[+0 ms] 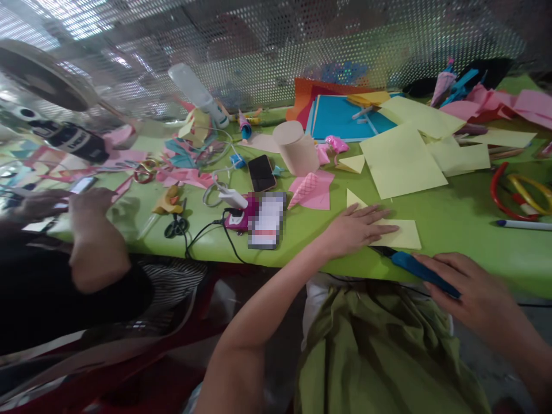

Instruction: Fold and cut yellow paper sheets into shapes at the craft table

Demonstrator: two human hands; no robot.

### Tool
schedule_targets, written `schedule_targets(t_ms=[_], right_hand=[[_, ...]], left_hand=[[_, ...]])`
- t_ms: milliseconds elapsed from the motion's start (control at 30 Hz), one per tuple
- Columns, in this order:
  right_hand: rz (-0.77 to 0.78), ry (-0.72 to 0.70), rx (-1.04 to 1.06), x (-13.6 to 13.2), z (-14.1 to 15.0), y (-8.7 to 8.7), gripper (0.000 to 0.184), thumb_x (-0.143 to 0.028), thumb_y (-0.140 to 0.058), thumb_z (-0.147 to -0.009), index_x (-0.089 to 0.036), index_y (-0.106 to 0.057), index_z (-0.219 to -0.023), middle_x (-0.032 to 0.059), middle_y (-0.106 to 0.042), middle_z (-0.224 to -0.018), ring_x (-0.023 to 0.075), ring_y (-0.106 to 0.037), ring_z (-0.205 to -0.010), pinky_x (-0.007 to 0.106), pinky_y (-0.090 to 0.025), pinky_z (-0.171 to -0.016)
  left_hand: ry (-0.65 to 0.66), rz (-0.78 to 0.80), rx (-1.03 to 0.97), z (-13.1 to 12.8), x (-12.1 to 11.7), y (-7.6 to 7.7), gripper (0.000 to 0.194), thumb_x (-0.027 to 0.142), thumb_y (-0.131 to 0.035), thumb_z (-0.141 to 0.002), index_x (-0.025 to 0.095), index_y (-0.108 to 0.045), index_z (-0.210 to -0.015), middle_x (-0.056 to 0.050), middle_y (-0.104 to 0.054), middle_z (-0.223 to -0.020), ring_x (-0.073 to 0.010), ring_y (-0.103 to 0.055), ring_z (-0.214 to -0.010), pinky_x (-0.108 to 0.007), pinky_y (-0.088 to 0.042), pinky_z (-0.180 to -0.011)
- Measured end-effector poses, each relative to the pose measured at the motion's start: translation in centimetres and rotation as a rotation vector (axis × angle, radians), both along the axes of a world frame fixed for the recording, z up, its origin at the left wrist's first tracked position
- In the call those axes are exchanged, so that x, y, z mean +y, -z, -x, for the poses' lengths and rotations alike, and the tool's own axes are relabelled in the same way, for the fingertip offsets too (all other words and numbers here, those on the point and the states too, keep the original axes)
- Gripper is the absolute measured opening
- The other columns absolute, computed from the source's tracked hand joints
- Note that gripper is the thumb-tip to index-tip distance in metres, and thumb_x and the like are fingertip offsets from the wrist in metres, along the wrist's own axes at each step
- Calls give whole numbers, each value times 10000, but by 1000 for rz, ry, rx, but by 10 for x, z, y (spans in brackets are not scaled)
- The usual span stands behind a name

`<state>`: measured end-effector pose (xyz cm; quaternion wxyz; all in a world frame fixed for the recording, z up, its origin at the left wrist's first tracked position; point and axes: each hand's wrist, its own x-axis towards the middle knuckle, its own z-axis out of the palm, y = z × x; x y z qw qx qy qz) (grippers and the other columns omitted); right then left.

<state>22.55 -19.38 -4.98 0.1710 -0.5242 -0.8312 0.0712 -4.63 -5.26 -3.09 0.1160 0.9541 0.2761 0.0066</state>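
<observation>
My left hand [356,230] lies flat with its fingers spread, pressing a small pale yellow paper [407,234] against the green table near its front edge. In my right hand [468,282] is a blue utility knife [420,271], its dark blade end pointing left to the paper's lower edge beneath my left fingers. Whether the blade touches the paper I cannot tell. A small yellow paper triangle [354,198] sticks out behind my left hand. Just beyond lies a large pale yellow sheet [403,161].
A phone [266,221] and a magenta power adapter [242,215] with cables lie left. A cream cylinder [297,148] stands behind. Blue sheets [336,118] lie at the back. Red-handled scissors [502,192] and a pen [524,225] lie right. Another person's hands [88,204] work far left.
</observation>
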Motion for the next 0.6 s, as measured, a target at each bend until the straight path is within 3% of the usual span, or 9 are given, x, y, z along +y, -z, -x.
schedule_targets(t_ms=[100,167,267,600], right_hand=[[-57,-24,-24,0,-6,6,443,-371,-526,-1007,-293,-560,-1441,91,-646,-1122,263,-676,-945,386,-553,-727],[-53,-32,-29,0,-10,9,463,-390,-522,-1009,-291,-548,-1461,89,-637,-1130,265,-669,-959,391,-553,-743],[-31,-38,-33,-1,-12,10,491,-418,-515,-1011,-289,-533,-1485,91,-629,-1145,265,-662,-975,396,-557,-765],[-62,-74,5,3,11,5,449,-358,-522,-1011,-262,-536,-1449,94,-633,-1149,264,-668,-996,401,-560,-817]], left_hand=[[33,28,-25,4,10,-5,469,470,-432,-1067,395,-500,-1526,52,-335,-1696,-248,-292,-1568,-437,-263,-1238],[41,28,-28,7,16,-5,469,484,-455,-1058,393,-518,-1514,41,-330,-1698,-280,-248,-1585,-488,-201,-1258],[43,18,-36,11,20,1,480,476,-413,-1073,406,-464,-1545,39,-278,-1717,-285,-182,-1607,-551,-100,-1277],[51,-47,-66,12,20,17,502,504,-375,-1077,425,-407,-1572,41,-263,-1722,-269,-194,-1606,-554,-50,-1289]])
